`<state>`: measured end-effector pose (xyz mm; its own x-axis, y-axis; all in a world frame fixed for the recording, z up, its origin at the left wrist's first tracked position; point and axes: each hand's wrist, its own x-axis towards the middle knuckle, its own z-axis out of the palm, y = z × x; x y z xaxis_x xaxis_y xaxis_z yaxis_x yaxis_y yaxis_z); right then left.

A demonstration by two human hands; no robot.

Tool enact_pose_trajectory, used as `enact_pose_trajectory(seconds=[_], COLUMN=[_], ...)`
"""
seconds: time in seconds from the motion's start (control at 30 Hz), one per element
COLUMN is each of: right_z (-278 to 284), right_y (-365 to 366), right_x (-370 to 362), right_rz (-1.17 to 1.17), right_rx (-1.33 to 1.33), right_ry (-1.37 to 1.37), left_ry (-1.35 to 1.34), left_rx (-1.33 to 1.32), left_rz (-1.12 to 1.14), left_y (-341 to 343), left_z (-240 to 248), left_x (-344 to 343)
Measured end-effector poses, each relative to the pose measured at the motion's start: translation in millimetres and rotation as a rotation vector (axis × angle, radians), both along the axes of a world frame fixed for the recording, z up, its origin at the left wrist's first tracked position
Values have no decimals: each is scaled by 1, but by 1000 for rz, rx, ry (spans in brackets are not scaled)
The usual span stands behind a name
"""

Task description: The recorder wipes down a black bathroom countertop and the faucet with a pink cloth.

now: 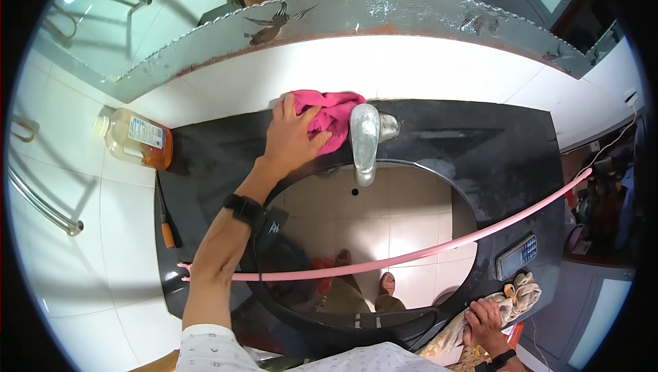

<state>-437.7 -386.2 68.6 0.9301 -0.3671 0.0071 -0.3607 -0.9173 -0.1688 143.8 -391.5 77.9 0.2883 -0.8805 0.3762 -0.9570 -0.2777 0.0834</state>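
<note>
Pressing the left hand (293, 129) onto a bunched pink cloth (334, 108), spreading thumb and fingers apart over the folds and having the cloth directly under that palm, at the far side of a black countertop (521, 159). Wearing a dark wristband (244, 210) just below that hand. Having a silver faucet (364, 142) to the right of the left hand, close beside the cloth, and being unable to tell whether touching it.

Holding the left forearm over a long pink rod (384, 262), spanning an oval opening (411, 201) between the hands. Having an amber bottle (140, 139) well to the left of the left hand, and an orange-handled tool (167, 235) nearer the body, left of that forearm.

Resting the right hand (485, 320) on a crumpled beige cloth (524, 295), bending the fingers over it, and being unable to tell whether gripping. Having a phone (517, 257) just beyond that hand.
</note>
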Motion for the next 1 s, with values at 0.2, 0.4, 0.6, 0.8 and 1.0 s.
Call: enact_pose_trajectory(seconds=[0.2, 0.4, 0.6, 0.8, 1.0], right_z=[-8, -3, -8, 1, 2], right_y=[-4, -1, -1, 0, 0], right_x=[-5, -9, -7, 3, -1], right_rz=[20, 9, 17, 6, -17], right_rx=[34, 73, 0, 14, 17], right_ry=[-23, -20, 2, -31, -44], left_ry=[274, 95, 65, -63, -70], left_rx=[221, 242, 265, 123, 109], left_rz=[17, 25, 493, 429, 152], left_y=[43, 109, 60, 68, 118], left_z=[16, 3, -21, -32, -29], left_x=[-5, -18, 72, 75, 34])
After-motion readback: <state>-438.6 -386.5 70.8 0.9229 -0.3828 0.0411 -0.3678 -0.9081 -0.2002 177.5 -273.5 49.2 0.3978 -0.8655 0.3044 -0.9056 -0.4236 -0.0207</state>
